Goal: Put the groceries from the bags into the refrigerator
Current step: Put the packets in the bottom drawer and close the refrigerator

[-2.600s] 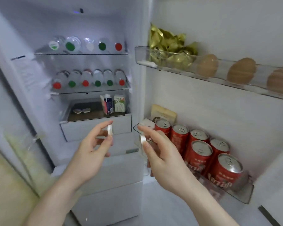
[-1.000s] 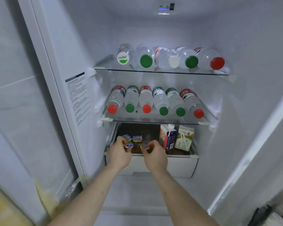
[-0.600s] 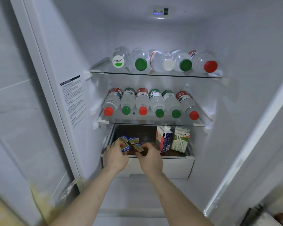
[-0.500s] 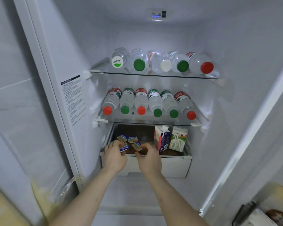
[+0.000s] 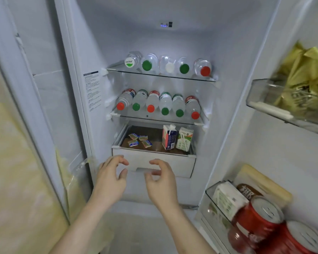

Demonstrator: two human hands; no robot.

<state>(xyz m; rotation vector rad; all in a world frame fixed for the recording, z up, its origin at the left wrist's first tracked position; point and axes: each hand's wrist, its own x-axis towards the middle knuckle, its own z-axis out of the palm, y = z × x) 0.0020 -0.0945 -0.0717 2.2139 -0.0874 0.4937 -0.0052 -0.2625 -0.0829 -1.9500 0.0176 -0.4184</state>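
The refrigerator stands open. Its pulled-out white drawer holds several small foil-topped packets on the left, with a blue-and-red carton and a green-and-white carton on the right. My left hand and my right hand hover in front of the drawer's face, below the packets. Both hold nothing, their fingers loosely curled. Neither hand touches the drawer.
Two glass shelves above the drawer carry rows of lying water bottles. The open door on the right has an upper bin with gold wrapped items and a lower bin with red cans and a white carton.
Both hands let go of the small packets in the drawer and drew back toward me and downward. The packets now lie beside the two earlier ones. The view has pulled back.
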